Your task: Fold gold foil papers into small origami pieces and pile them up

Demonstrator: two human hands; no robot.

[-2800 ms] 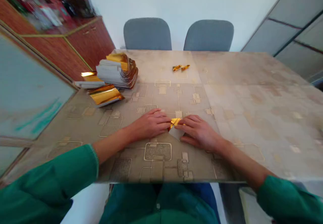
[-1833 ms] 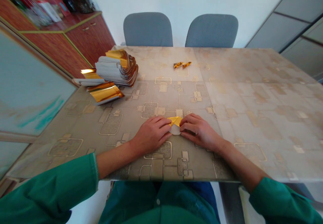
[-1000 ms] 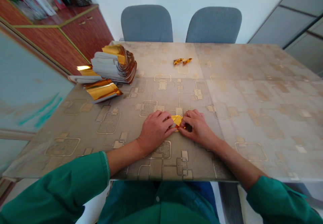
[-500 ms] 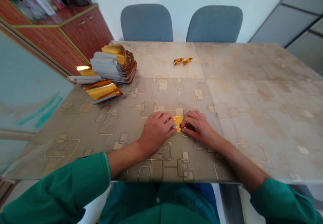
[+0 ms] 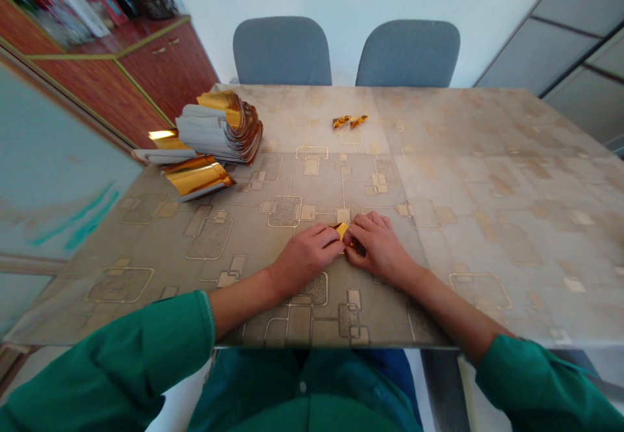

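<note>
Folded piece: a small piece of shiny gold foil paper [image 5: 342, 230] is on the worktop, in front of the person, near the close edge. It is between the two hands, and only its middle part shows; the ends are covered by the fingers.
Left hand: the person's left hand [image 5: 308, 255] rests low on the worktop. Its fingers are bent and nearly closed, and they hold the left end of the gold piece.
Right hand: the person's right hand [image 5: 375, 245] comes from the other side. Its thumb and fingers are closed in a pinch on the right end, with a small dark hollow behind the fingertips. The two hands almost meet.
Sleeves: both arms wear green cloth sleeves [image 5: 160, 338], which leave the forearms bare.
Worktop: it is a long table [image 5: 482, 208] under a beige and brown cover, with a pattern of outlined rectangles.
Finished-looking shapes: two small pointed gold foil shapes [image 5: 359, 121] lie side by side, at the far part of the worktop, well apart from the hands.
Paper pile: a thick curved stack of white and gold paper [image 5: 207, 127] stands at the far left. Just before it lies a loose curved gold sheet [image 5: 199, 177].
Behind: two grey-blue chair backs [image 5: 283, 52] rise at the far edge, and a reddish-brown wooden cabinet [image 5: 168, 71] stands to the left.
</note>
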